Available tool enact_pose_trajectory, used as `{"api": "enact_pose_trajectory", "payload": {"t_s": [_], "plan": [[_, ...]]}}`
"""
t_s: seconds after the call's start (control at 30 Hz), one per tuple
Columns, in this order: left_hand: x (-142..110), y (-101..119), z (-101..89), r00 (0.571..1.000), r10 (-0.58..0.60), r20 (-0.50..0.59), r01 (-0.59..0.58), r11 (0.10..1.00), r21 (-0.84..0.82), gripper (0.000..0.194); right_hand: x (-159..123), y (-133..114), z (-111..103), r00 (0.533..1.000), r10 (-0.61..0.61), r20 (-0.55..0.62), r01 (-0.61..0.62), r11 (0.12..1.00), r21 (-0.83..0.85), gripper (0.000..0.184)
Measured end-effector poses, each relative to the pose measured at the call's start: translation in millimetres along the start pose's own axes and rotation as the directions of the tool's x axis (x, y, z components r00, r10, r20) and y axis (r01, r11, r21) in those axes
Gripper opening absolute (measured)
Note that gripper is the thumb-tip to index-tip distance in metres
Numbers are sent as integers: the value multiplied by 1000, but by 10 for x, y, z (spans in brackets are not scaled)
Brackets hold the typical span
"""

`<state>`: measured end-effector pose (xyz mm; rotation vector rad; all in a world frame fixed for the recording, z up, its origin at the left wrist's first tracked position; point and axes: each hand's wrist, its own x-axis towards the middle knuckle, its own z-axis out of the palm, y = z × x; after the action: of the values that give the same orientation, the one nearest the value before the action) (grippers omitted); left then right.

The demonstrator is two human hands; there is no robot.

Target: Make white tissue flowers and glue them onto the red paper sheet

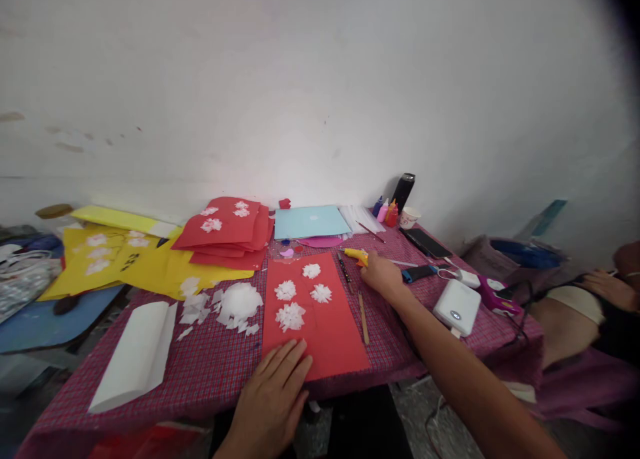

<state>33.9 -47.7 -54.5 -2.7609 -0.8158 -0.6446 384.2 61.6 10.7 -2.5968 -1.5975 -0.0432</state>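
Note:
My left hand (278, 389) lies flat on the lower left corner of a red paper sheet (335, 339), fingers stretched out. Several white paper flowers (290, 317) sit on the upper part of that sheet. Beyond its right edge, my right hand (381, 276) is closed round a yellow glue gun (356, 254), whose nozzle points left. A whitish stick (404, 264) shows behind the hand. Close by lie a dark dotted pen (345, 272) and a wooden stick (363, 318). Torn white paper pieces (240, 304) are heaped left of the sheet.
Red sheets with flowers (225, 222) are stacked at the back left, beside yellow sheets (160, 266). A light blue folder (313, 220), paint bottles (387, 211) and a black flask (404, 191) stand near the wall. A white power bank (457, 306) lies right; another person (575, 306) sits beyond.

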Motion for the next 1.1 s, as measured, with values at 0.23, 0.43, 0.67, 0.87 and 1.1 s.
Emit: {"api": "enact_pose_trajectory", "payload": {"t_s": [0.23,0.43,0.67,0.87,1.1], "plan": [[7,13,-14,1000,-8,-1,8,1000,-3,51,-163,-44,62,996,-81,-39,84,995,58,36],[20,17,-33,1000,-12,12,13,999,-30,51,-295,-61,9,997,-69,-26,69,997,-22,32],[18,18,-36,999,-31,13,32,996,-81,49,-642,43,-167,920,-375,117,372,927,46,25],[24,29,-49,999,-44,23,46,994,-101,50,-955,-11,-173,908,-346,238,349,937,30,22],[10,49,-78,998,-42,44,46,995,-91,51,-984,-18,-46,920,-316,232,330,944,-25,30]]}}
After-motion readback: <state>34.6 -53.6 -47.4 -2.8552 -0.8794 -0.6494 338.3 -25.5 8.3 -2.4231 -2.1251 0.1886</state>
